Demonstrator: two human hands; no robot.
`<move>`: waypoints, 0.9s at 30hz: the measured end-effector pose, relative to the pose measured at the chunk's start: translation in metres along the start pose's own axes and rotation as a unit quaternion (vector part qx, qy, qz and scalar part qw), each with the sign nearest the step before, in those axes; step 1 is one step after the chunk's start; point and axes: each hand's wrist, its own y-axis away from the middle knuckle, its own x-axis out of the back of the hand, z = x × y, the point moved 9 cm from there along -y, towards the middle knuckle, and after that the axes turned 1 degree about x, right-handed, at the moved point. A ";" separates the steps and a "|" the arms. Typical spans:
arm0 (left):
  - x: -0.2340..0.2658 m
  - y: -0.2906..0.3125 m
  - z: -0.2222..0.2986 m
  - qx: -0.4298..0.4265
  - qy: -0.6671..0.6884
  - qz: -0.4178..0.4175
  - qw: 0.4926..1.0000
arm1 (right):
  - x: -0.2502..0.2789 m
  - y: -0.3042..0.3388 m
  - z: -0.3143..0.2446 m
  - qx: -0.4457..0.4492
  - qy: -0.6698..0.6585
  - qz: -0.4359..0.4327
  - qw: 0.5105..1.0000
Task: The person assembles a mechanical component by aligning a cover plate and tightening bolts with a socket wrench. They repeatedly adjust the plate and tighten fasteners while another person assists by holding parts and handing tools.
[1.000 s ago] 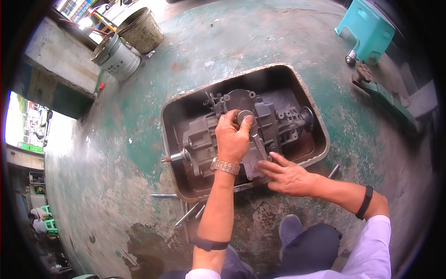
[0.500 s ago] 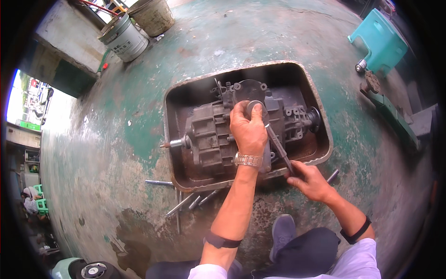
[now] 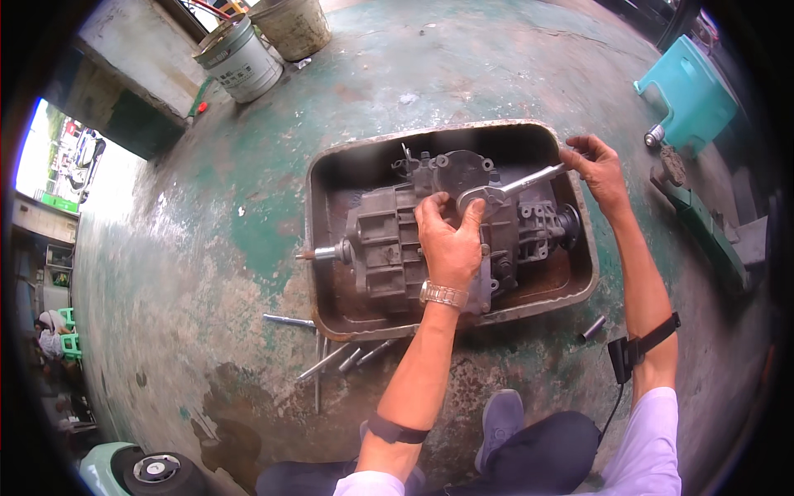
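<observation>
A gearbox (image 3: 389, 236) with a grey ribbed casing lies in a rusty rectangular metal tray (image 3: 451, 329). My left hand (image 3: 449, 248), wearing a metal-band watch, curls its thumb and fingers at the round head of a ratchet wrench (image 3: 529, 179) over the middle of the casing. The wrench's handle points toward the far right corner of the tray. At the handle's outer end, my right hand (image 3: 597, 171) pinches it between thumb and fingers. What the wrench head sits on is hidden beneath it and my left hand.
Several metal bars (image 3: 324, 362) lie on the floor by the tray's near left edge. A short metal tube (image 3: 594, 328) rests off its near right corner. Buckets (image 3: 241, 62) stand far left; a turquoise stool (image 3: 691, 95) and a green metal beam (image 3: 703, 223) are on the right.
My right hand has swung the wrench handle from the near right, over the tray's front edge, round to the far right. My left hand stays at the wrench head.
</observation>
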 end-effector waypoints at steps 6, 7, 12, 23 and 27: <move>-0.005 -0.003 -0.005 -0.004 0.063 -0.020 0.998 | 0.001 0.045 0.018 -0.066 0.200 -0.005 0.977; -0.005 -0.003 -0.006 0.005 0.068 -0.025 0.997 | 0.002 0.054 0.008 -0.003 0.152 0.008 0.988; -0.003 -0.005 -0.003 0.017 0.121 -0.030 0.992 | 0.007 0.066 0.003 0.042 0.195 0.031 0.979; -0.004 -0.006 0.003 -0.015 0.090 -0.027 0.995 | -0.020 0.076 -0.050 0.269 0.453 -0.008 0.850; 0.001 -0.008 0.002 -0.006 0.040 -0.034 0.999 | -0.039 0.076 -0.053 0.233 0.415 -0.036 0.879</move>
